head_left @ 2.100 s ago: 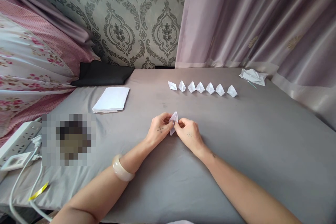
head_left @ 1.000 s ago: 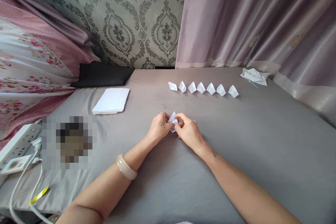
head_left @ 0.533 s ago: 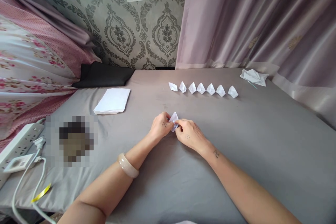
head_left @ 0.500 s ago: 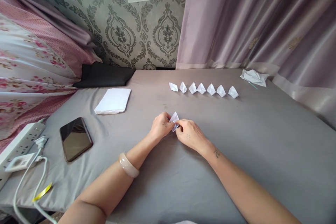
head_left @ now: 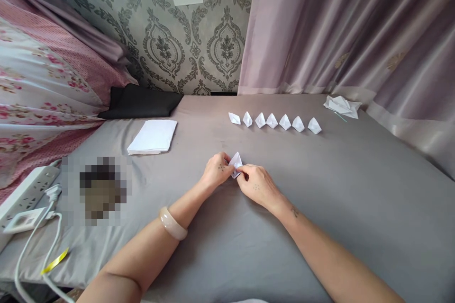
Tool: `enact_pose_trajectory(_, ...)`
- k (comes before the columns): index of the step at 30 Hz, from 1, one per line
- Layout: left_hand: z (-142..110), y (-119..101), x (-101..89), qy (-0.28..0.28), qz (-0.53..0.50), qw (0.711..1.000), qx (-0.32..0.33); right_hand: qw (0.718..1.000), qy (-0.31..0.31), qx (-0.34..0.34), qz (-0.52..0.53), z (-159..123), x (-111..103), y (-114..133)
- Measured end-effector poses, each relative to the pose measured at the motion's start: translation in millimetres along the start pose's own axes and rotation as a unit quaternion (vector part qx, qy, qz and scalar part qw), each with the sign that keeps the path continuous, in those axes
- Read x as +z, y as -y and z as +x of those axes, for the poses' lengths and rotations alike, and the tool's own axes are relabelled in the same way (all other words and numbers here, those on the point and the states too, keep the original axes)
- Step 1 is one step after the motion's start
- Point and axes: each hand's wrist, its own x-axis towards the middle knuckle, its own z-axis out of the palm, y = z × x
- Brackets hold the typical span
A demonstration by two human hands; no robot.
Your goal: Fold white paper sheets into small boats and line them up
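A small white folded paper boat [head_left: 236, 159] is held between my two hands near the middle of the grey cloth. My left hand [head_left: 217, 169] pinches its left side, the thumb reaching to its middle and the other fingers partly hidden behind the paper. My right hand [head_left: 259, 182] is closed at its lower right edge, thumb and forefinger on the paper. Farther back, several finished-looking white paper boats [head_left: 285, 122] stand in a row; the leftmost paper piece [head_left: 234, 118] lies flatter than the others.
A stack of white paper [head_left: 152, 137] lies at the left, before a folded black cloth [head_left: 142, 101]. Loose folded papers [head_left: 342, 105] lie at the back right. A power strip [head_left: 28, 189] with cables and a phone blurred out [head_left: 101, 191] are at the near left.
The paper boat has been spread wider between my hands. My right fingers have shifted from its upper part to its lower right edge. The row of boats stays put.
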Motion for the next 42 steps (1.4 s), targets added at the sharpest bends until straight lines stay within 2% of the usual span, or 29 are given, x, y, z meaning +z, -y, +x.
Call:
enact_pose_trajectory(6,0.0,0.7,2.9,-0.008,0.029,0.999,0.016,1.000,0.010,-0.007,0.016,0.6,-2.5,-2.7)
enact_pose_trajectory(10,-0.8,-1.0,0.1,0.003,0.007,1.000,0.009,1.000,-0.023,0.000,-0.001,-6.9,-4.7,-2.0)
enact_pose_trajectory(15,-1.1,-0.9,-2.8,0.004,-0.022,1.000,0.011,0.993,-0.031,-0.082,-0.078,-17.6,-2.3,3.1)
enact_pose_trajectory(21,4.2,5.6,-1.8,0.006,-0.047,0.999,-0.005,0.979,-0.042,-0.112,-0.164,-16.8,5.1,0.5)
enact_pose_trajectory(29,15.4,16.6,-2.1,0.032,-0.111,0.993,-0.017,0.978,-0.031,-0.102,-0.180,-14.4,2.3,-1.6)
enact_pose_trajectory(38,21.3,19.7,-10.2,0.070,-0.164,0.984,-0.014,0.972,-0.055,-0.118,-0.195,-10.4,4.6,0.7)
enact_pose_trajectory(42,25.4,21.5,-17.7,0.050,-0.186,0.981,-0.016,0.971,-0.050,-0.116,-0.202,-9.0,3.7,2.6)
